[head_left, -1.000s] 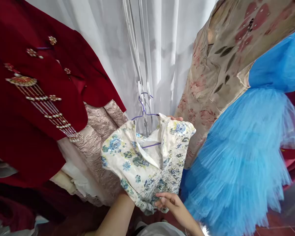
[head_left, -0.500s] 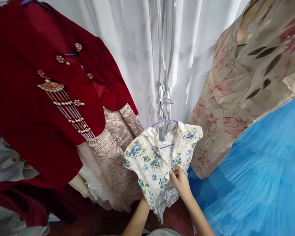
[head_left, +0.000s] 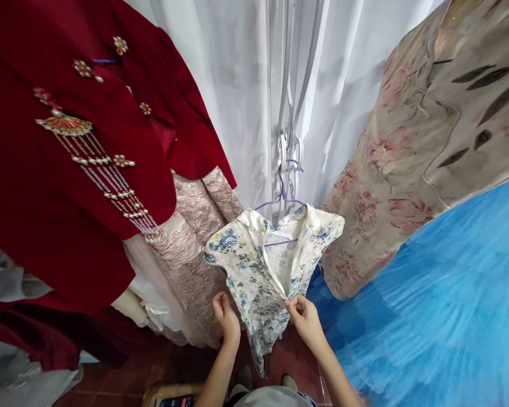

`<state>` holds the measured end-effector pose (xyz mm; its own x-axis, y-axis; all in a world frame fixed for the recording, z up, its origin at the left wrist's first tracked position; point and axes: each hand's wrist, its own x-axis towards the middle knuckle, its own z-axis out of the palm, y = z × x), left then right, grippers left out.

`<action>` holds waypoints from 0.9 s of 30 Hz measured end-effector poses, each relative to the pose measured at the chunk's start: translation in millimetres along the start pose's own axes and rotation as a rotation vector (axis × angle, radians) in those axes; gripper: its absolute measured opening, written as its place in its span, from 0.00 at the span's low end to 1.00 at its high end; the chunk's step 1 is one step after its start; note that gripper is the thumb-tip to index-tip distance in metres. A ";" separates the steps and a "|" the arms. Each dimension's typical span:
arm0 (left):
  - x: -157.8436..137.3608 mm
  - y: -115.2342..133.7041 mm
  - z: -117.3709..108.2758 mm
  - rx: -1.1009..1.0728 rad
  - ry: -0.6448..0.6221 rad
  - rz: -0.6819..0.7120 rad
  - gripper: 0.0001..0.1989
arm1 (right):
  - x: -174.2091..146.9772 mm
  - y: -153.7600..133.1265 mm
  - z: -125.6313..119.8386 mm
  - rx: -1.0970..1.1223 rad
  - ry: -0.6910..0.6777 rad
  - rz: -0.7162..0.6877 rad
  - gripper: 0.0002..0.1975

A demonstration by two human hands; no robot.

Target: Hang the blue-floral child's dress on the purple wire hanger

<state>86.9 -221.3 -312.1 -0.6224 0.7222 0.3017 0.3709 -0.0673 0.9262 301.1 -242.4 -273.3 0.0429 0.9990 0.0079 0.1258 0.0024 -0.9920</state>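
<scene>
A white blouse with blue and yellow-green flowers (head_left: 248, 271) hangs on a thin purple hanger (head_left: 282, 195), its front neckline open in a long V. At the lower point of that V, my right hand (head_left: 307, 322) pinches the blouse's front edge between thumb and fingers; any small part inside the pinch is hidden. My left hand (head_left: 228, 317) is raised just left of the blouse, apart from it. Its fingers are curled together with nothing visible in them.
Left hangs a dark red jacket (head_left: 97, 186) with beaded ornaments over a pale pink textured skirt (head_left: 186, 249). A beige floral dress (head_left: 365, 186) and blue tulle (head_left: 441, 294) fill the right. White hooks (head_left: 283, 148) hang before a white curtain (head_left: 233, 85). A phone (head_left: 177, 401) lies low down.
My left hand has come out from behind the blouse to its left side. My right hand is slightly lower, and the neckline's V now gapes longer and wider.
</scene>
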 end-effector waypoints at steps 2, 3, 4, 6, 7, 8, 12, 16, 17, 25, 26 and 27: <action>-26.1 -3.2 -0.4 -0.035 -0.067 0.038 0.20 | -9.0 1.7 2.7 0.088 0.011 0.046 0.27; -40.8 -1.6 1.5 -0.058 -0.169 0.080 0.18 | -12.8 1.1 4.4 0.123 -0.001 0.061 0.27; -55.3 2.2 5.3 -0.083 -0.298 0.128 0.16 | -16.1 -0.4 6.0 0.151 -0.020 0.069 0.27; -79.1 15.5 18.8 -0.123 -0.510 0.195 0.13 | -20.9 -5.7 6.7 0.184 -0.065 0.065 0.27; -87.2 24.1 27.5 -0.135 -0.558 0.205 0.13 | -22.4 -9.1 5.1 0.191 -0.079 0.057 0.26; -92.6 33.2 36.2 -0.140 -0.573 0.206 0.12 | -23.3 -12.9 2.0 0.196 -0.080 0.047 0.26; -99.3 63.4 58.6 -0.132 -0.579 0.256 0.11 | -17.6 -35.1 -21.1 0.213 -0.005 0.028 0.25; -109.0 71.2 55.2 -0.108 -0.600 0.322 0.08 | 6.9 -75.4 -36.8 0.261 0.044 -0.004 0.25; -112.2 70.9 52.7 -0.088 -0.589 0.318 0.08 | 15.6 -88.0 -36.5 0.276 0.053 -0.027 0.24; -119.4 71.4 47.4 -0.136 -0.610 0.273 0.11 | 81.7 -173.6 -4.9 0.470 0.157 -0.235 0.19; -118.3 69.3 48.2 -0.124 -0.615 0.278 0.11 | 86.1 -179.3 -3.1 0.490 0.164 -0.254 0.18; -116.7 66.3 49.1 -0.103 -0.621 0.287 0.11 | 89.4 -183.9 -2.3 0.505 0.167 -0.272 0.19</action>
<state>218.0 -276.2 -297.0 0.0117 0.9245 0.3809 0.3757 -0.3571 0.8552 284.2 -153.7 -89.9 0.2353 0.9394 0.2493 -0.3313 0.3187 -0.8881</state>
